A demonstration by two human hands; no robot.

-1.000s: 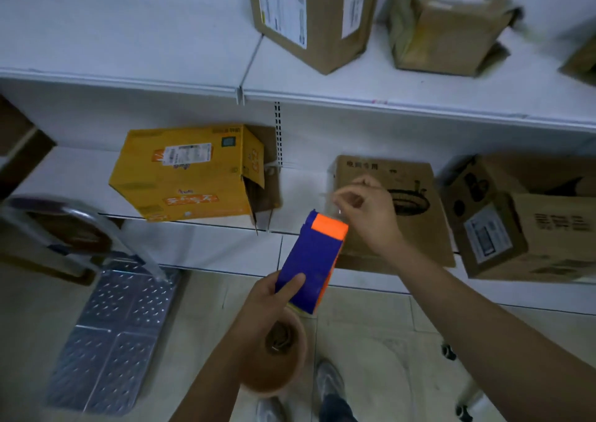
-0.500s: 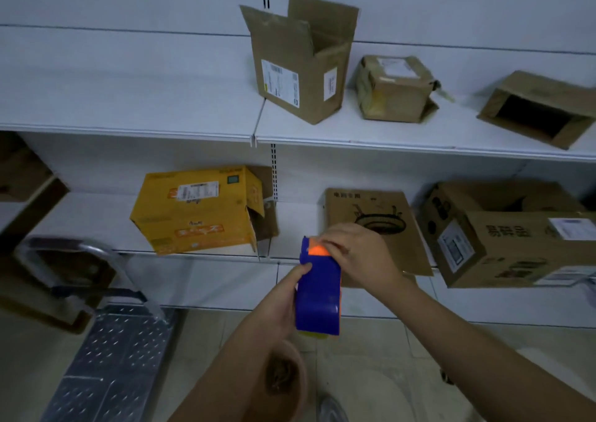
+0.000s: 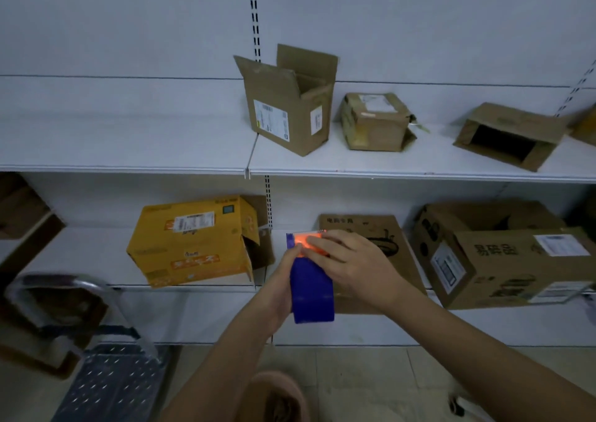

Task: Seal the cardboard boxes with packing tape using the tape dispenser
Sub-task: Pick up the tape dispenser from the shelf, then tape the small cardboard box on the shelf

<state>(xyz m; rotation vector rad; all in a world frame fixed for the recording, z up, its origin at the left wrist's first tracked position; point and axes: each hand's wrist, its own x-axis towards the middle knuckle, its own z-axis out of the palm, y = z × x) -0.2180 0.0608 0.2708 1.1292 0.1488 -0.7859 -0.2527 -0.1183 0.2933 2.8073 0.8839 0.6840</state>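
The right hand, which a second ago pinched at the tape end above the blue tape dispenser, now lies fingers-flat across its orange head while the left hand grips its side; the dispenser sits upright, chest-high before the lower shelf, touching no box; likely tape readied, sealing unstarted.

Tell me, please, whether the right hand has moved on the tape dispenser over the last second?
Yes. The right hand came down from above the tape dispenser and now lies over its orange top end.

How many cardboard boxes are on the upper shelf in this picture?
3 fully in view: an open upright box, a small closed box to its right, and a box lying on its side. A partial fourth shows at the right edge.
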